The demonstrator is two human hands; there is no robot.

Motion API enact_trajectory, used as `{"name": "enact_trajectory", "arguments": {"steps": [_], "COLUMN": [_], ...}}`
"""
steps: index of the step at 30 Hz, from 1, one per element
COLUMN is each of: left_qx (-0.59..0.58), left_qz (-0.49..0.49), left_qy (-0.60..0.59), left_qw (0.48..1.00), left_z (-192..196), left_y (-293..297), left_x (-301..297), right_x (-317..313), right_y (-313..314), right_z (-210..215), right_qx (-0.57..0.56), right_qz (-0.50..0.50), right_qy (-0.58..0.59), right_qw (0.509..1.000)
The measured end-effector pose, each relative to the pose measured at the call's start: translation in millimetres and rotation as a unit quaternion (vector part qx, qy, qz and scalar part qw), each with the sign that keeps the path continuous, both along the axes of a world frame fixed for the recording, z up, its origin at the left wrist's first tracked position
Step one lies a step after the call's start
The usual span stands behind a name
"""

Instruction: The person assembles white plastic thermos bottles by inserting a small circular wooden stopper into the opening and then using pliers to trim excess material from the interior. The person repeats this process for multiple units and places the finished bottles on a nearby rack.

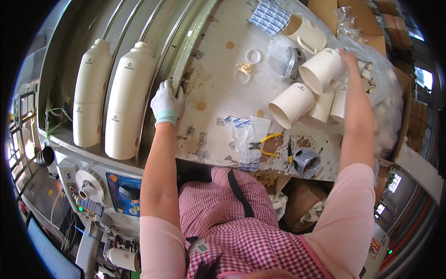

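Observation:
My left hand, in a pale glove with a mint cuff, rests at the metal edge of a rod-lined trough, fingers apart and apparently empty. At the far right, my bare right hand grips the end of a cream cup-like cylinder, its wide end tilted to the left. Just below lies another cream cylinder, open end toward me. A cream mug with a handle lies behind. More cream pieces lie under and beside my right forearm, which partly hides them.
Two rows of cream bottle shapes lie between the trough's rods. Yellow-handled pliers, a plastic-lined cup, a clear-bagged metal ring and a blue-printed sheet occupy the worn tabletop. A plastic-lined carton stands right.

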State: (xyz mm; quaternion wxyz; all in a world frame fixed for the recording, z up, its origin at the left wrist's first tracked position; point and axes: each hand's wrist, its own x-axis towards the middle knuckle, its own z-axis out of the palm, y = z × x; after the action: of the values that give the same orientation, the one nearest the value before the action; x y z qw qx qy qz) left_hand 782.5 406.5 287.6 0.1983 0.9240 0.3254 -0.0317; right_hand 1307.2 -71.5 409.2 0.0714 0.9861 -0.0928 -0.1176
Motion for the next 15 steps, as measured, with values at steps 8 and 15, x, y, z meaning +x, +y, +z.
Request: {"name": "enact_trajectory", "arguments": {"steps": [8, 15], "left_qx": [-0.041, 0.072], "left_qz": [0.019, 0.034], "left_qy": [0.000, -0.206], "left_qw": [0.999, 0.975], "left_z": [-8, 21], "left_y": [4, 3], "left_x": [-5, -41], "right_x": [-168, -513], "right_y": [101, 261], "right_z": [-41, -105], "right_qx": [0.253, 0.545], "right_qz": [0.382, 0.242], "right_qy": [-0.297, 0.048], "right_qw": [0.838, 0.801]}}
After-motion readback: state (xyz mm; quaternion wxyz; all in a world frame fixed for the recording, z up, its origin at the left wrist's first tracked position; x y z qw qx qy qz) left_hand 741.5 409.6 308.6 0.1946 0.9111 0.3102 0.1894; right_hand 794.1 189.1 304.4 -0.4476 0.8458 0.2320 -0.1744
